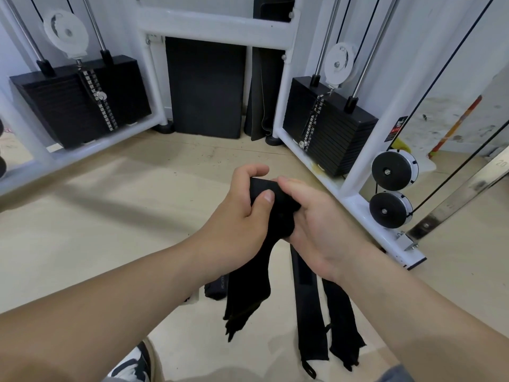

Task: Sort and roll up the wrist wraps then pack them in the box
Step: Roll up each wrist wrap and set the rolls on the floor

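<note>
Step in hand: rolling. Both hands work one black wrist wrap [275,210] at mid-frame, held in the air above the floor [110,230].

Left hand [239,210] is clamped on the rolled end, with the thumb pressed on top. Right hand [319,230] has its fingers [289,183] curled round the same bundle from the other side.

My read is that the roll is only partly done. A loose tail [242,296] hangs from the hands toward the bottom of the frame.

Wrap look: plain black fabric, soft and limp. The tail is twisted and ragged at the tip. The rolled part is lumpy, not tight. Can't see a closure strip on it.

Lower centre-right, on the floor: a long wrap [307,304] lying flat with a small loop at its near end, and a wider wrap [343,326] just beside it. Both are unrolled. Lower centre has a dark bundle [216,288] with lettering, partly hidden behind the tail. It may be a finished roll, but I can't tell.

Box: not in view.

Next move calls for:
- untwisting the tail
- feeding it in under tension with the edges lined up
- one hand pinching the core while the other turns

Risk: a slack grip lets the roll spring open.
</note>
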`<action>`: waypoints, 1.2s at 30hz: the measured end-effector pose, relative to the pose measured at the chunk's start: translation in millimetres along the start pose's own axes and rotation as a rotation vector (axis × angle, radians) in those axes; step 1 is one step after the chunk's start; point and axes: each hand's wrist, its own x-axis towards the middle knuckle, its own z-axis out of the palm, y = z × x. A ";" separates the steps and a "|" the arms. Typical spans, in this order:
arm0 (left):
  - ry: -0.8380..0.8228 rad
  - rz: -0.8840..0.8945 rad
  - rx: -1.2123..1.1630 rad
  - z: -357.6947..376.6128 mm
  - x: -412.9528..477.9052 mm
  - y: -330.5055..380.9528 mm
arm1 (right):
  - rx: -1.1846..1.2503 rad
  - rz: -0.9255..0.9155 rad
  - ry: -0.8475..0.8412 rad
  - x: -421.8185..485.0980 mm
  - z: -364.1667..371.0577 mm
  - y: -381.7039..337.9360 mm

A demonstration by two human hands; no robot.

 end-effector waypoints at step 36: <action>0.031 -0.251 -0.153 -13.5 16.1 8.0 | -0.007 -0.024 -0.025 -5.6 -5.3 -15.0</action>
